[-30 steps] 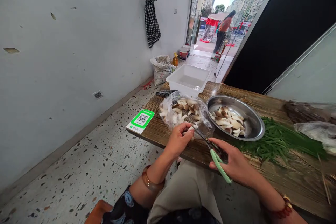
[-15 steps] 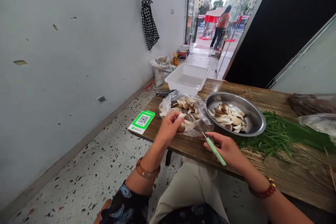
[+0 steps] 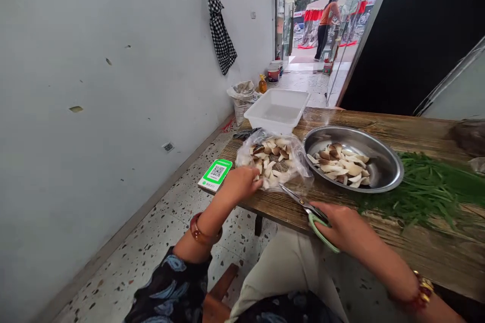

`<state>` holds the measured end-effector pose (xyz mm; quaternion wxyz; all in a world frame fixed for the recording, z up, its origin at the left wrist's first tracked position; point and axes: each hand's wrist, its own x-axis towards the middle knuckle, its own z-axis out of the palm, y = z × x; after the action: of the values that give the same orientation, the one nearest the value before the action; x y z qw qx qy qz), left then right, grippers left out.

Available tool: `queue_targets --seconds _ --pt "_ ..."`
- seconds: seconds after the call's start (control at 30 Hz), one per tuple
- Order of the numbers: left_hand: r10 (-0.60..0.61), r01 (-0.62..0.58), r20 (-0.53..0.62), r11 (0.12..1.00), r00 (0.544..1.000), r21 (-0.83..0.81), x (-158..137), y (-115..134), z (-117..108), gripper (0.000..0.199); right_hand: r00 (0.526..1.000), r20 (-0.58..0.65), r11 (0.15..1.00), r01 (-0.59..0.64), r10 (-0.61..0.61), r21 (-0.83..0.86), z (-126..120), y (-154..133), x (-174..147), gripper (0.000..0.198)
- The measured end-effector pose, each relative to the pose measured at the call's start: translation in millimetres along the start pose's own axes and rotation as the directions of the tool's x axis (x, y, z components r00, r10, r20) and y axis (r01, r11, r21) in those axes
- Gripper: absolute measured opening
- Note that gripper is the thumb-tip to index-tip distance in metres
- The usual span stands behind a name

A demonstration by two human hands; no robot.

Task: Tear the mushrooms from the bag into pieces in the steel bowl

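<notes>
While pale walls and a speckled floor [image 3: 162, 234] frame the scene, here's the grained wooden table [image 3: 420, 128], with a glass doorway beyond and a person in orange [image 3: 326, 22] outside! White tub [image 3: 273, 122] at the far left, QR-code card [image 3: 217, 174] on the near left corner. Between them, mushrooms [image 3: 276, 151] in a spread plastic bag [image 3: 301, 171]; over its near side, the left hand [image 3: 239, 181], fingers curled in, and whether they grip a piece I can't tell. The right hand [image 3: 344, 227] has its fingers closed round scissors [image 3: 303, 203], just above the front edge. Steel bowl [image 3: 386, 164] close beside the bag, greens [image 3: 426, 189] crowding its right; the widest stretch of wood lies behind the bowl.
</notes>
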<state>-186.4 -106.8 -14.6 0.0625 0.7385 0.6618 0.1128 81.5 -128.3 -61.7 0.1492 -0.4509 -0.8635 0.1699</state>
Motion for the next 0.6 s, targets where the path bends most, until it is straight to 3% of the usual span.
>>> queue_targets --seconds 0.13,0.27,0.4,0.6 --pt "-0.007 -0.021 0.184 0.989 0.983 0.146 -25 -14 -3 0.015 0.995 0.087 0.998 0.058 -0.058 0.003 5 10 -15 0.037" --pt "-0.011 -0.018 0.241 0.993 0.971 0.119 -46 -26 -4 0.013 0.987 0.127 0.991 0.080 -0.094 0.108 5 18 -27 0.038" --pt "0.031 -0.025 0.176 0.999 0.984 -0.036 -53 -28 -9 0.015 0.993 0.082 0.985 0.072 -0.086 0.157 -5 20 -32 0.038" --pt "0.027 -0.033 -0.035 0.979 0.999 -0.203 -39 -16 -5 0.018 0.998 -0.064 0.986 0.004 0.007 0.168 -16 10 -24 0.036"
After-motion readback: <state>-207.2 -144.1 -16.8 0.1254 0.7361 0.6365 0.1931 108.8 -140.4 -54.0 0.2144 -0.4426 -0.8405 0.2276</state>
